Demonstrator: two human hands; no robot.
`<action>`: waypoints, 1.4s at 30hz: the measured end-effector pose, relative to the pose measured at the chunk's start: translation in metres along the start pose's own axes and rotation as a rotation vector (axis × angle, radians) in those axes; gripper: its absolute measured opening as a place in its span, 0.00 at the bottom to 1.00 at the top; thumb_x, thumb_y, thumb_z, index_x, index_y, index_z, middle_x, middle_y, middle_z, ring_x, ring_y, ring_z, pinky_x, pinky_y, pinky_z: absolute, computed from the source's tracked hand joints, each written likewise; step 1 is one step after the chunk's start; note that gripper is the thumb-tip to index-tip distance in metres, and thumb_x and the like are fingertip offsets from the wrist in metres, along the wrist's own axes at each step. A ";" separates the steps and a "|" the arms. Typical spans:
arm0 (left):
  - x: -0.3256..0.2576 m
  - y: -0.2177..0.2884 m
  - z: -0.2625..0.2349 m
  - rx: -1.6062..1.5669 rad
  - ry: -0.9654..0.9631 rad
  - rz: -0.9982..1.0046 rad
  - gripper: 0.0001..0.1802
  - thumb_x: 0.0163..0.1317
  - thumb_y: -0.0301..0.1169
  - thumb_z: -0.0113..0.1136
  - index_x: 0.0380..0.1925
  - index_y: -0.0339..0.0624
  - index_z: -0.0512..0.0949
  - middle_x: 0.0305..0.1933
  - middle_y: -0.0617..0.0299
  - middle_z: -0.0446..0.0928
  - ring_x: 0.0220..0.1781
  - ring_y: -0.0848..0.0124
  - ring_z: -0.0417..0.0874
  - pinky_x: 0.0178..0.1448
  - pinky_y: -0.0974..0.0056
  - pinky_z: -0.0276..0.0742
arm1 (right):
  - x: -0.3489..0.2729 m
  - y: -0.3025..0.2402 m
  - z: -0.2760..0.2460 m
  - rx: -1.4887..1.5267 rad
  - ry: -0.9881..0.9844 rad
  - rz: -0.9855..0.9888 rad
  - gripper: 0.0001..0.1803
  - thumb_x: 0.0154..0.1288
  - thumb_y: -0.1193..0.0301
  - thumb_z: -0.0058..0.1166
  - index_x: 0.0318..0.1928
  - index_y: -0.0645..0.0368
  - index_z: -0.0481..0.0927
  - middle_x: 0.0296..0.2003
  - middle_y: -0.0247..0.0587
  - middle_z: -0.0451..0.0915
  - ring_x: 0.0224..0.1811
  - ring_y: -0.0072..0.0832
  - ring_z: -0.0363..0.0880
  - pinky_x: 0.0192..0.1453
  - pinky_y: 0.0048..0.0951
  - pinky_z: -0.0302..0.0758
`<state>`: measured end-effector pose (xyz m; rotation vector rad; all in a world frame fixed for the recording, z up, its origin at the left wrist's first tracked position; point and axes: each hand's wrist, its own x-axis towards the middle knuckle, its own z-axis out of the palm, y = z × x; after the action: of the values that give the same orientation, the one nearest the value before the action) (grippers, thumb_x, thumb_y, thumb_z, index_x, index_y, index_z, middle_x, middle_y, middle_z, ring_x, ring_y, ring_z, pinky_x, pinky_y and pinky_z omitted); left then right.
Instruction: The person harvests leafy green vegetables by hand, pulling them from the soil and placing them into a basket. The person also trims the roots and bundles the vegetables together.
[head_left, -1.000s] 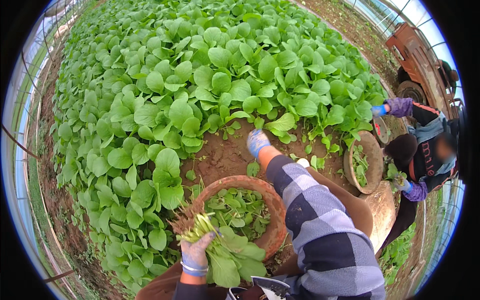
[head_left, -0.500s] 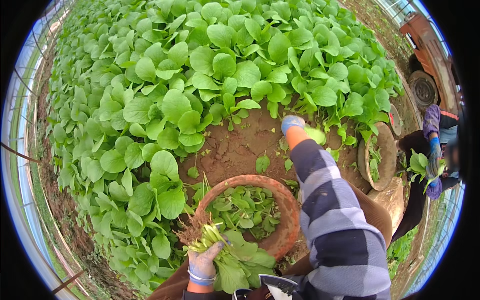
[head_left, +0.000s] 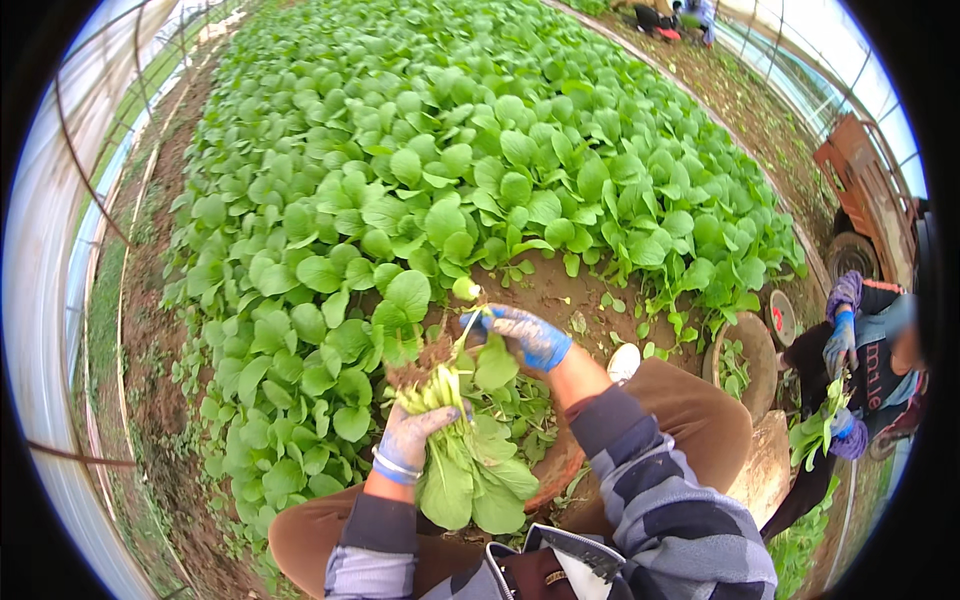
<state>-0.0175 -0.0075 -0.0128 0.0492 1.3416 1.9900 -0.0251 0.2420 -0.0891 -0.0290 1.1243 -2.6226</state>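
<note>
A bunch of leafy greens [head_left: 480, 480] is gripped in my gloved left hand [head_left: 415, 438], leaves hanging toward my lap and soil-covered roots pointing up and away. Close above it is my right hand [head_left: 525, 338], in a blue and grey glove, with its fingers closed on a small seedling [head_left: 493, 362]. That seedling's pale stem and a leaf show beside the fingers, next to the bunch's roots. Below both hands stands a reddish-brown tub [head_left: 562, 468] with loose green leaves inside, partly covered by the bunch and my right arm.
Dense leafy plants [head_left: 440, 180] fill the bed ahead and left, bordering a patch of bare soil [head_left: 550, 290]. At right, another person [head_left: 845, 360] in gloves holds greens near a second tub [head_left: 760, 350]. An orange-brown vehicle [head_left: 865, 180] stands behind.
My right hand has come back from the soil at the plants' edge to the bunch, now with a seedling in it. The view has tilted up; my left hand still holds the bunch.
</note>
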 end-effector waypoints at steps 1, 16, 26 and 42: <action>-0.003 -0.002 -0.006 -0.020 -0.007 -0.001 0.23 0.47 0.21 0.63 0.47 0.32 0.74 0.36 0.53 0.82 0.36 0.63 0.83 0.45 0.63 0.79 | 0.002 0.008 0.024 0.054 -0.008 0.010 0.21 0.64 0.67 0.54 0.56 0.61 0.74 0.55 0.38 0.75 0.55 0.25 0.72 0.60 0.30 0.69; -0.039 -0.006 0.000 -0.029 -0.371 0.008 0.27 0.45 0.22 0.65 0.50 0.34 0.74 0.41 0.56 0.81 0.41 0.62 0.83 0.50 0.61 0.78 | -0.051 -0.047 0.102 -0.223 0.455 -0.626 0.11 0.67 0.63 0.50 0.38 0.58 0.75 0.34 0.38 0.79 0.38 0.33 0.77 0.51 0.37 0.73; -0.072 0.014 -0.007 -0.091 -0.478 0.070 0.25 0.46 0.20 0.63 0.48 0.35 0.75 0.40 0.56 0.81 0.40 0.63 0.82 0.49 0.62 0.78 | -0.089 -0.006 0.219 -0.530 0.009 -0.280 0.23 0.72 0.63 0.40 0.62 0.62 0.67 0.63 0.43 0.65 0.67 0.31 0.60 0.70 0.35 0.56; -0.070 0.038 -0.026 -0.380 -0.059 0.397 0.32 0.50 0.37 0.72 0.53 0.37 0.71 0.46 0.59 0.78 0.46 0.68 0.78 0.51 0.62 0.75 | -0.048 0.043 0.293 -1.415 0.636 -0.601 0.07 0.64 0.74 0.48 0.42 0.60 0.72 0.32 0.41 0.75 0.33 0.22 0.73 0.39 0.25 0.71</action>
<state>0.0029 -0.0758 0.0305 0.2081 0.9473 2.5269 0.0700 0.0198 0.0892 0.2124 3.3203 -1.5557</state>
